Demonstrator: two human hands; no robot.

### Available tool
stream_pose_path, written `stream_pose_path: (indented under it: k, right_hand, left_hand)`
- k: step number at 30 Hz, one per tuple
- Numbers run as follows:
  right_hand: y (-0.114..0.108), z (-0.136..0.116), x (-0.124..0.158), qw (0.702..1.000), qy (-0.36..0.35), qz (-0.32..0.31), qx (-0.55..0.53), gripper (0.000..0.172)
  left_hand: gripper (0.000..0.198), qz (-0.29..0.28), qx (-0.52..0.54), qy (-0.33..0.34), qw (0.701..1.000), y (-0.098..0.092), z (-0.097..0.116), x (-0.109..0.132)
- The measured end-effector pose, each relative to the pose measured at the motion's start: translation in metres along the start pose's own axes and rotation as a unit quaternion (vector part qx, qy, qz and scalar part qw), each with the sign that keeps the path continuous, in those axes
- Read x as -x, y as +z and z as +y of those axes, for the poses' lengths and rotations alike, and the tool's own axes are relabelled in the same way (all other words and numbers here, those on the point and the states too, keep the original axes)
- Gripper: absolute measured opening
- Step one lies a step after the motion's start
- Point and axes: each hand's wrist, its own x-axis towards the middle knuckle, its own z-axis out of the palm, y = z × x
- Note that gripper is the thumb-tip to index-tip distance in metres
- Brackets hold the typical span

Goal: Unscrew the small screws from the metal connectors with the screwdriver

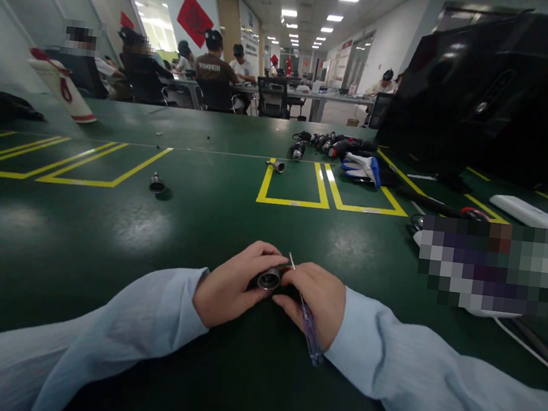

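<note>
Near the front of the green table, my left hand (238,284) holds a round metal part (269,279) between thumb and fingers, its hollow end facing me. My right hand (315,297) is closed around a screwdriver (308,328) with a clear purple handle. The handle points down toward me, and the thin shaft sticks up past the fingers. My right fingertips are at the right side of the metal part. Whether they press on it is hard to tell.
Metal parts lie at left (157,183) and within yellow tape (277,165). Behind are power tools (340,146) and a blue-white glove (361,169). A white power strip (533,215) and black case (485,91) stand right, a white-red container (64,86) left. People sit beyond.
</note>
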Motion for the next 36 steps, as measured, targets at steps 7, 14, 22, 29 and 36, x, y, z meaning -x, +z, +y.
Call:
stream_pose_path:
  k: [7,14,22,29,36]
  right_hand:
    - [-0.003,0.008,-0.005,0.998,-0.050,-0.032,0.025,0.010]
    - [-0.002,0.007,-0.005,0.995,-0.044,-0.068,0.064,0.022]
    - [0.001,0.002,-0.005,0.990,-0.038,-0.063,0.122,0.028]
    - [0.003,0.000,-0.004,0.985,-0.048,-0.048,0.157,0.032]
    - [-0.005,-0.002,-0.005,0.989,-0.026,-0.080,0.121,0.028]
  left_hand:
    - [0.041,-0.057,0.017,0.037,0.998,-0.007,-0.002,-0.002]
    - [0.035,-0.081,-0.169,0.074,0.979,-0.015,-0.002,-0.007]
    - [0.034,-0.077,-0.407,0.162,0.896,-0.013,0.004,-0.008]
    - [0.029,-0.059,-0.451,0.223,0.862,-0.015,-0.001,-0.008]
    - [0.032,-0.050,-0.391,0.234,0.889,-0.018,-0.018,-0.007]
